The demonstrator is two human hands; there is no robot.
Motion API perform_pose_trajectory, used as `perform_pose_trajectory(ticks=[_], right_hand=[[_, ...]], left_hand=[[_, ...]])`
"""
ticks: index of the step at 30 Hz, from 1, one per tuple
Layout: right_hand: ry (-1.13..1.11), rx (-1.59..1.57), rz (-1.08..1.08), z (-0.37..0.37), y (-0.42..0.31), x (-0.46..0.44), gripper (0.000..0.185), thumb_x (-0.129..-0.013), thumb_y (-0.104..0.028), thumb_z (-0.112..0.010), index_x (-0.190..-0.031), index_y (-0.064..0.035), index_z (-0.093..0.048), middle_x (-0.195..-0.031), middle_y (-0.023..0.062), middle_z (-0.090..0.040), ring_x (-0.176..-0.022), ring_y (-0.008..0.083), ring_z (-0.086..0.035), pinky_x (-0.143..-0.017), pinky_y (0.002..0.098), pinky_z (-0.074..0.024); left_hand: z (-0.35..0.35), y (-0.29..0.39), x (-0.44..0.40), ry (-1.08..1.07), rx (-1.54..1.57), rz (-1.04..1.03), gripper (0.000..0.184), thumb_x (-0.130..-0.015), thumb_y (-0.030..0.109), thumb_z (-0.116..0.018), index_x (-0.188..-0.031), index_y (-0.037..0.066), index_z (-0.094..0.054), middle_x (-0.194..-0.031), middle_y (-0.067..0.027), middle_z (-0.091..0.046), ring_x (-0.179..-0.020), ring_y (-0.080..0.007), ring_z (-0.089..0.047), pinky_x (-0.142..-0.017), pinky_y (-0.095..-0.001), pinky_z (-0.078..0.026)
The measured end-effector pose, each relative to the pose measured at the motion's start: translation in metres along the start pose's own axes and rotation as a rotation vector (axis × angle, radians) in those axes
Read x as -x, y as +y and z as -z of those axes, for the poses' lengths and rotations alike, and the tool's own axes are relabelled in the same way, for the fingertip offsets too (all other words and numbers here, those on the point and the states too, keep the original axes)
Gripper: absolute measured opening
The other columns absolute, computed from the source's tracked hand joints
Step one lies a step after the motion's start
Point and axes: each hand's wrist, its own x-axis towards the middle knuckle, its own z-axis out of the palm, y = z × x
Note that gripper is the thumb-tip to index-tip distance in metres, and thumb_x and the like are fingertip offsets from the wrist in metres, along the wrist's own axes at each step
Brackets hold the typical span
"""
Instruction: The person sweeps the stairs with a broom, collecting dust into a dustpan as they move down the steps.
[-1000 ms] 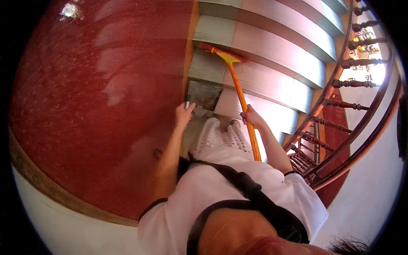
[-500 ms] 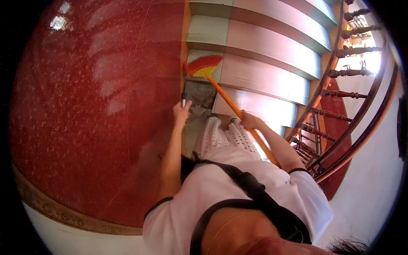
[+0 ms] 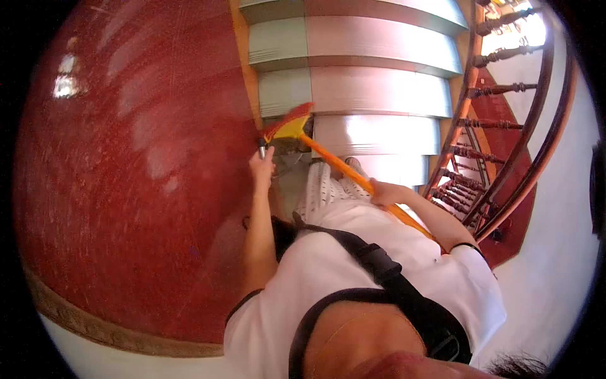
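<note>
My left hand [image 3: 262, 165] is closed around a short handle [image 3: 262, 150] with silver and black parts, beside the red wall. What the handle belongs to cannot be made out. On the right, my right hand [image 3: 385, 193] grips the orange pole of a broom [image 3: 334, 162]. The broom's yellow and red head [image 3: 290, 128] is tilted near the left edge of the stairs, close to my left hand. A dark grey patch [image 3: 291, 145], partly hidden, shows below the broom head.
Pink and pale green stairs [image 3: 379, 91] run across the top. A dark red wall [image 3: 145, 189] with a glossy surface fills the left side. A curved wooden railing [image 3: 543, 151] with turned balusters stands at the right. My feet are on the steps below the broom.
The broom head has swept from the upper step down and left, close to my left hand. My left hand still holds the handle. The view has shifted, so the stairs sit further left and higher.
</note>
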Motion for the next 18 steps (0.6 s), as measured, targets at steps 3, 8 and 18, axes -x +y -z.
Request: perform_pose_trajectory(ticks=[3, 8, 18], right_hand=[[0.136, -0.350, -0.086, 0.017, 0.021, 0.056, 0.041, -0.072, -0.008, -0.047, -0.105, 0.0022, -0.026, -0.056, 0.0074, -0.047, -0.045, 0.0148, -0.046, -0.041, 0.0266, -0.0389], [0.629, -0.409, -0.185, 0.072, 0.112, 0.042, 0.024, -0.071, -0.006, -0.043, -0.091, 0.0035, -0.033, -0.054, 0.0062, -0.044, -0.046, 0.0134, -0.045, -0.040, 0.0260, -0.0390], [0.000, -0.300, -0.052, -0.030, 0.050, -0.011, 0.044, -0.068, -0.010, -0.050, -0.106, -0.0040, -0.029, -0.057, 0.0036, -0.043, -0.043, 0.0107, -0.044, -0.039, 0.0228, -0.0358]], left_hand=[[0.003, 0.001, -0.003, -0.004, -0.076, 0.017, 0.025, -0.074, 0.026, -0.057, -0.069, 0.004, -0.046, -0.050, 0.0012, -0.038, -0.040, -0.0074, -0.037, -0.038, -0.0221, -0.033], [0.006, -0.011, -0.004, 0.008, -0.078, -0.036, 0.026, -0.074, 0.025, -0.057, -0.065, 0.005, -0.042, -0.050, 0.0006, -0.038, -0.039, -0.0079, -0.037, -0.037, -0.0225, -0.033], [0.011, -0.022, -0.014, -0.025, -0.030, -0.016, 0.024, -0.074, 0.025, -0.056, -0.068, 0.005, -0.045, -0.050, 0.0010, -0.039, -0.039, -0.0079, -0.037, -0.037, -0.0227, -0.033]])
